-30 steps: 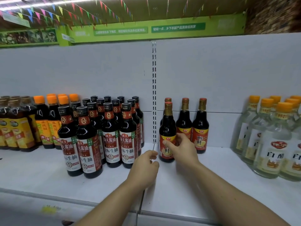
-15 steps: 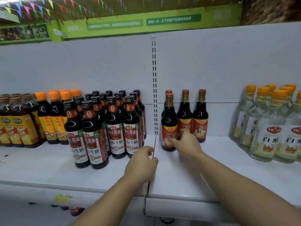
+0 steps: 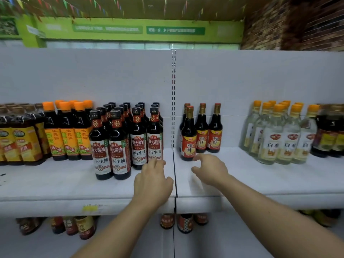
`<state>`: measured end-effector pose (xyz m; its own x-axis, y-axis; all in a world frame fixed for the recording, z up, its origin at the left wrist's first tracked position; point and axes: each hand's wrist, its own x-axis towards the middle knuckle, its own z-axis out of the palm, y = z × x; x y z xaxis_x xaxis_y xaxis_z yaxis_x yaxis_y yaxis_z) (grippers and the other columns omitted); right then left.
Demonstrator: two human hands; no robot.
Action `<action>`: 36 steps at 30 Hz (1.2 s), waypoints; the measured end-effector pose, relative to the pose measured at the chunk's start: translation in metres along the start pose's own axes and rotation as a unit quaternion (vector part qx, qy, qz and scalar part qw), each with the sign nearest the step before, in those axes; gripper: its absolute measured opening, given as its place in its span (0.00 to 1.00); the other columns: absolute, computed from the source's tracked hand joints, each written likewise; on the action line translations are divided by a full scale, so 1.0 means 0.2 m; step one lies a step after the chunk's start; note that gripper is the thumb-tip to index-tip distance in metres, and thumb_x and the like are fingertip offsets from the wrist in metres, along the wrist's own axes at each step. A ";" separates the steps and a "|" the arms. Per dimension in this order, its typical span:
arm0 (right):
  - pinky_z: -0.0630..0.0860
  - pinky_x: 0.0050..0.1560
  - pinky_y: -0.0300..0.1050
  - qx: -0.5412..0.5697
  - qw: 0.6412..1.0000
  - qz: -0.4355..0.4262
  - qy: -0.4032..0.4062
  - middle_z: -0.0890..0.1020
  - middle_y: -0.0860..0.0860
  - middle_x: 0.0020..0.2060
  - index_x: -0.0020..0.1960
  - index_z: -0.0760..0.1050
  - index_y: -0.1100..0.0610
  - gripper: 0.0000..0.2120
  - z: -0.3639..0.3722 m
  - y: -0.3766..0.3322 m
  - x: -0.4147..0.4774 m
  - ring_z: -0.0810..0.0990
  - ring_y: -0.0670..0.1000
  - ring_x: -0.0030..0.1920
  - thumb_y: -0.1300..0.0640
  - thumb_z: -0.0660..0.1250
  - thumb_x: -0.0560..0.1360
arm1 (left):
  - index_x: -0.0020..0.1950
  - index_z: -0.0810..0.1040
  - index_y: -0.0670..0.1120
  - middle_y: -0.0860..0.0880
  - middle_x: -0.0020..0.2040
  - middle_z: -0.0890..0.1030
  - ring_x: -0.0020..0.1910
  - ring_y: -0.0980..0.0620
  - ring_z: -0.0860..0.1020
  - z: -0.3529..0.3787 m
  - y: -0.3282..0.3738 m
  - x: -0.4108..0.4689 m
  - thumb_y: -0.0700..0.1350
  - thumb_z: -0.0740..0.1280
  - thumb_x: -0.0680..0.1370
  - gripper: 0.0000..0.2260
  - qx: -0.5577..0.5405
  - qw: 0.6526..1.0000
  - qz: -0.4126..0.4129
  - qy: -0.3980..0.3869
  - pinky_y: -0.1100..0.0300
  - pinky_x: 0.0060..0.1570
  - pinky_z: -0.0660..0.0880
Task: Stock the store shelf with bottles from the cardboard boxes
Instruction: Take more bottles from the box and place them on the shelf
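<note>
Right hand (image 3: 210,170) has released the 鲜 bottle (image 3: 188,140); left hand (image 3: 152,181) by 金标生抽 bottles (image 3: 138,142).

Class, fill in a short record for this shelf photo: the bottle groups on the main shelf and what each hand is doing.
left hand: open, empty, by the black-capped bottles
right hand: open, empty, in front of the red-label bottles
red-label bottles: four visible, right of the shelf seam
clear bottles: further right, orange caps

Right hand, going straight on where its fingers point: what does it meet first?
Probably the front red-label bottle: the right hand points forward and left at its base, with a small gap or none; depth is unclear.
</note>
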<state>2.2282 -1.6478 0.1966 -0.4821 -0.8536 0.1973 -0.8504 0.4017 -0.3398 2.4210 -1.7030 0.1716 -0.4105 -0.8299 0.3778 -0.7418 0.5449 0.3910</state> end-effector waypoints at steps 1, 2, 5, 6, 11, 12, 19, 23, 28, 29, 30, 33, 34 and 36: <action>0.77 0.61 0.53 -0.004 1.000 0.002 0.008 0.80 0.48 0.64 0.70 0.74 0.46 0.21 -0.01 -0.03 -0.06 0.79 0.53 0.61 0.47 0.67 0.78 | 0.77 0.69 0.53 0.54 0.72 0.70 0.70 0.50 0.69 -0.03 -0.02 -0.04 0.51 0.64 0.79 0.25 0.003 1.000 0.012 0.005 0.50 0.64 0.72; 0.77 0.61 0.53 -0.009 1.000 0.005 0.016 0.80 0.49 0.63 0.70 0.74 0.47 0.21 -0.02 -0.06 -0.12 0.79 0.53 0.61 0.47 0.67 0.79 | 0.77 0.68 0.53 0.53 0.72 0.69 0.70 0.50 0.69 -0.05 -0.04 -0.08 0.51 0.64 0.80 0.25 0.005 1.000 0.022 0.006 0.51 0.64 0.72; 0.77 0.59 0.51 0.002 0.999 0.019 0.034 0.79 0.49 0.64 0.70 0.74 0.47 0.20 -0.04 -0.16 -0.31 0.79 0.52 0.61 0.48 0.66 0.79 | 0.78 0.66 0.53 0.53 0.72 0.69 0.70 0.49 0.68 -0.14 -0.10 -0.22 0.52 0.63 0.80 0.25 0.002 0.999 0.041 -0.006 0.50 0.65 0.71; 0.78 0.58 0.50 0.010 0.999 0.024 0.037 0.79 0.48 0.64 0.70 0.74 0.47 0.20 -0.04 -0.19 -0.37 0.79 0.52 0.61 0.49 0.66 0.79 | 0.78 0.66 0.53 0.53 0.72 0.69 0.71 0.49 0.68 -0.17 -0.13 -0.27 0.52 0.62 0.81 0.25 -0.004 0.999 0.041 -0.015 0.49 0.65 0.70; 0.78 0.55 0.49 0.026 0.998 0.041 0.037 0.79 0.48 0.66 0.71 0.73 0.47 0.21 -0.02 -0.33 -0.70 0.80 0.53 0.59 0.48 0.67 0.79 | 0.77 0.68 0.52 0.51 0.71 0.71 0.70 0.48 0.68 -0.29 -0.26 -0.50 0.51 0.63 0.80 0.24 -0.021 0.998 0.050 -0.045 0.48 0.64 0.71; 0.79 0.56 0.50 0.031 0.998 0.046 0.033 0.79 0.48 0.67 0.71 0.73 0.47 0.21 -0.01 -0.35 -0.76 0.80 0.53 0.59 0.48 0.67 0.79 | 0.76 0.69 0.51 0.51 0.71 0.71 0.70 0.47 0.69 -0.30 -0.28 -0.54 0.50 0.63 0.80 0.24 -0.026 0.997 0.049 -0.052 0.47 0.64 0.72; 0.80 0.55 0.53 0.022 0.997 0.069 0.005 0.83 0.49 0.60 0.65 0.78 0.50 0.17 0.19 -0.37 -1.15 0.81 0.54 0.57 0.48 0.68 0.78 | 0.69 0.74 0.50 0.48 0.66 0.75 0.66 0.44 0.72 -0.18 -0.37 -0.90 0.49 0.65 0.78 0.18 -0.039 0.993 0.054 -0.100 0.49 0.54 0.71; 0.78 0.58 0.53 0.008 0.994 0.098 -0.044 0.80 0.48 0.66 0.71 0.74 0.48 0.22 0.36 -0.29 -1.30 0.79 0.54 0.61 0.45 0.68 0.79 | 0.72 0.72 0.49 0.48 0.69 0.73 0.69 0.45 0.70 -0.03 -0.44 -1.08 0.50 0.65 0.80 0.21 -0.038 0.988 0.044 -0.145 0.48 0.61 0.72; 0.77 0.50 0.47 0.014 0.989 0.113 -0.097 0.80 0.50 0.65 0.72 0.73 0.48 0.22 0.56 -0.13 -1.48 0.80 0.53 0.56 0.48 0.67 0.79 | 0.74 0.70 0.49 0.48 0.69 0.73 0.68 0.46 0.71 0.17 -0.52 -1.26 0.50 0.65 0.80 0.22 -0.014 0.980 0.036 -0.194 0.50 0.61 0.72; 0.78 0.50 0.47 0.012 0.987 0.119 -0.106 0.80 0.49 0.65 0.72 0.73 0.48 0.22 0.61 -0.10 -1.52 0.81 0.53 0.54 0.48 0.67 0.79 | 0.75 0.70 0.49 0.48 0.69 0.73 0.69 0.46 0.70 0.22 -0.52 -1.30 0.49 0.64 0.80 0.23 -0.015 0.978 0.034 -0.207 0.50 0.62 0.72; 0.79 0.50 0.48 0.010 0.986 0.125 -0.114 0.81 0.49 0.63 0.72 0.73 0.48 0.22 0.66 -0.06 -1.55 0.81 0.52 0.53 0.48 0.67 0.78 | 0.76 0.69 0.50 0.49 0.70 0.73 0.69 0.47 0.70 0.28 -0.53 -1.33 0.49 0.64 0.80 0.24 -0.018 0.975 0.029 -0.219 0.50 0.62 0.71; 0.78 0.49 0.46 0.003 0.980 0.127 -0.150 0.81 0.49 0.60 0.72 0.73 0.47 0.22 0.82 0.08 -1.63 0.80 0.50 0.52 0.48 0.67 0.78 | 0.76 0.69 0.50 0.50 0.70 0.73 0.68 0.48 0.71 0.45 -0.54 -1.44 0.49 0.65 0.80 0.24 -0.011 0.968 0.009 -0.251 0.50 0.63 0.73; 0.78 0.48 0.45 -0.003 0.979 0.122 -0.163 0.81 0.48 0.60 0.71 0.73 0.47 0.21 0.88 0.13 -1.64 0.80 0.50 0.53 0.48 0.67 0.78 | 0.75 0.70 0.50 0.50 0.69 0.74 0.67 0.48 0.72 0.51 -0.55 -1.48 0.50 0.66 0.80 0.23 -0.007 0.966 0.000 -0.258 0.50 0.63 0.74; 0.77 0.46 0.43 -0.017 0.976 0.105 -0.191 0.81 0.47 0.60 0.69 0.74 0.46 0.19 1.00 0.23 -1.67 0.80 0.49 0.54 0.48 0.67 0.79 | 0.72 0.72 0.51 0.51 0.66 0.75 0.64 0.50 0.74 0.61 -0.56 -1.55 0.50 0.67 0.80 0.20 -0.002 0.961 -0.019 -0.275 0.50 0.62 0.76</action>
<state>2.3926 -1.4105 -0.0695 -0.5383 -0.8098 -0.2334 -0.7508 0.5866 -0.3035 2.5669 -1.5211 -0.0928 -0.6018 -0.7867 -0.1377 -0.7604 0.5117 0.4001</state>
